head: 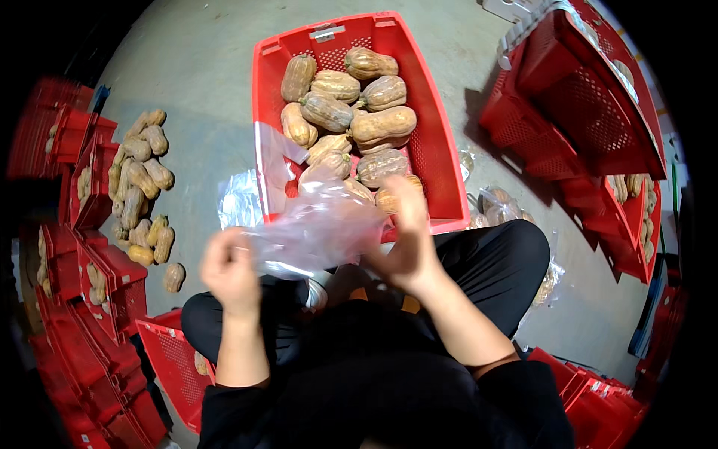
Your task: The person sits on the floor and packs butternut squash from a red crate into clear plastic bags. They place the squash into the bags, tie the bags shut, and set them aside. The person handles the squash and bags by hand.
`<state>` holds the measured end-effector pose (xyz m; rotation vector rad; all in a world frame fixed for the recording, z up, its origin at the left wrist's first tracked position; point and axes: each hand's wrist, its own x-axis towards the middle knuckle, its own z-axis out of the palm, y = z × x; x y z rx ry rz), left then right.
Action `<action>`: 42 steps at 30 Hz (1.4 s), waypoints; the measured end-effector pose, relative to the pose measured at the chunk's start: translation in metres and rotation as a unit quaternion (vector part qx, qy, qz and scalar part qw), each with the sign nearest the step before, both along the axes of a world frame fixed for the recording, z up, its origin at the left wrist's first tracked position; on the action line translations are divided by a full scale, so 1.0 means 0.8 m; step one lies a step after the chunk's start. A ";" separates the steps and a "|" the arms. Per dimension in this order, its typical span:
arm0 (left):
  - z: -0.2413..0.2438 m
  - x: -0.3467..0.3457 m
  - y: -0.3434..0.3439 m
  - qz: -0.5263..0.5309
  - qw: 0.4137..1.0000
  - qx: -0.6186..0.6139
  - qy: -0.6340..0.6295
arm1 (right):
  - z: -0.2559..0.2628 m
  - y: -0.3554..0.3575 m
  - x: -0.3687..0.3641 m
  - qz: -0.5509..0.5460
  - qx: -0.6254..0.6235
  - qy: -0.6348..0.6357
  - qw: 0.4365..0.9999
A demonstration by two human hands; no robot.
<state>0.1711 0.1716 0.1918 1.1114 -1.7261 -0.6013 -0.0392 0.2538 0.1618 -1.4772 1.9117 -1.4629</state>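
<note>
My left hand pinches one end of a clear plastic bag, which stretches across in front of me and is blurred. At the bag's other end my right hand has thumb and fingers spread; blur hides whether it touches the film. Just beyond, a red perforated plastic crate holds several ribbed tan squashes. The bag covers part of the crate's near end and some squashes there. Another piece of clear film hangs over the crate's left rim.
Loose squashes lie piled on the floor at left. Flat plastic bags rest beside the crate. Bagged squashes lie by my right knee. Stacked red crates stand at left and right. Another crate sits by my left knee.
</note>
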 end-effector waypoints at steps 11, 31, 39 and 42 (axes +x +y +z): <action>-0.047 0.069 -0.097 0.102 0.887 0.324 0.312 | -0.024 -0.002 -0.020 0.074 0.097 -0.577 0.807; -0.340 -0.036 -0.133 -0.199 0.559 0.677 0.434 | -0.147 -0.185 -0.071 0.079 0.079 -0.718 0.687; -0.431 -0.061 -0.181 0.204 0.451 0.743 0.450 | -0.288 -0.281 -0.043 -0.060 0.423 -0.413 0.805; -0.435 -0.065 -0.196 0.232 0.467 0.755 0.397 | -0.349 -0.284 -0.036 -0.083 0.415 -0.403 0.811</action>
